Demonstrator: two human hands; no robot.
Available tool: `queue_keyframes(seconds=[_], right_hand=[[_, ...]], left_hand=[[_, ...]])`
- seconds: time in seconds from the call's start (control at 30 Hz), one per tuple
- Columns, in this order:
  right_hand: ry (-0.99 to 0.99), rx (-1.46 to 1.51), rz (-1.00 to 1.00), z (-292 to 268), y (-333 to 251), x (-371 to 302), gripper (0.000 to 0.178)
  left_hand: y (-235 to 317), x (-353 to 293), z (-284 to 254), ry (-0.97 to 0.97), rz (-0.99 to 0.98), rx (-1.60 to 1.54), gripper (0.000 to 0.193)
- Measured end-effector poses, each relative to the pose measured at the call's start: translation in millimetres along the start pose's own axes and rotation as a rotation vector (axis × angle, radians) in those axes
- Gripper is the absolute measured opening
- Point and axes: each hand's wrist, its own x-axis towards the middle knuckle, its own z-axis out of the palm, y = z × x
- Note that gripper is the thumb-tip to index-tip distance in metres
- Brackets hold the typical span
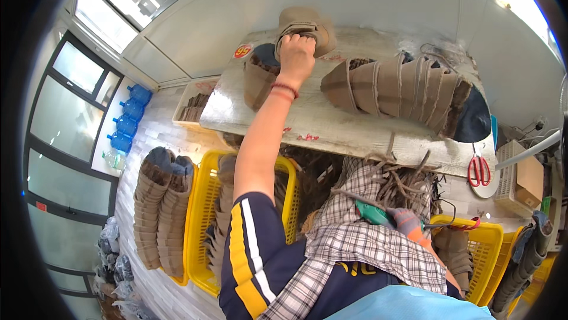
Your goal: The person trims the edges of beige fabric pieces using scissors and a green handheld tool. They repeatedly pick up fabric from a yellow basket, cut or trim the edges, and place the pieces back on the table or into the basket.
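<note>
My left arm stretches forward over the worktable (284, 125). The closed fingers of my left hand (297, 57) grip a brown suede-like boot upper (305, 18) near the wall. Just beside that wrist another brown upper (258, 80) with a dark lining stands on the table. Low over my checked apron (349, 213), my right hand (408, 223), in a grey and orange glove, is closed around a green handheld tool (376, 213). A narrow brown strip crosses the tool, and its working end cannot be made out.
Nested brown uppers (402, 89) lie along the table's right side. Red-handled scissors (478, 169) sit at its right edge. Brown scrap strips (408, 181) lie in front of me. Yellow baskets (192, 225) flank me, with stacked uppers (163, 207) at left. Blue water bottles (127, 125) stand farther left.
</note>
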Motion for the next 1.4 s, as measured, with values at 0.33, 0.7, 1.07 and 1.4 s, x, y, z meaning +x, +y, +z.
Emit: queue_keyframes(seconds=[0.33,0.7,1.07,1.4], right_hand=[[0.039,-0.359,0.105,18.4,7.6,-14.3,0.042],[0.226,-0.239,0.086,5.2,1.6,-5.3,0.036],[0.051,0.055,0.392,-82.7,-14.6,-4.9,0.061],[0.091,0.053,0.262,-81.5,3.6,-1.2,0.070]], left_hand=[[-13.3,-30.1,120.6,0.272,-0.435,-0.170,0.011],[87.6,-115.5,85.8,0.011,-1.234,-1.783,0.033],[58.8,-129.0,-34.5,0.357,-1.200,-1.869,0.044],[17.3,-196.8,-124.0,0.568,-1.757,-2.141,0.028]])
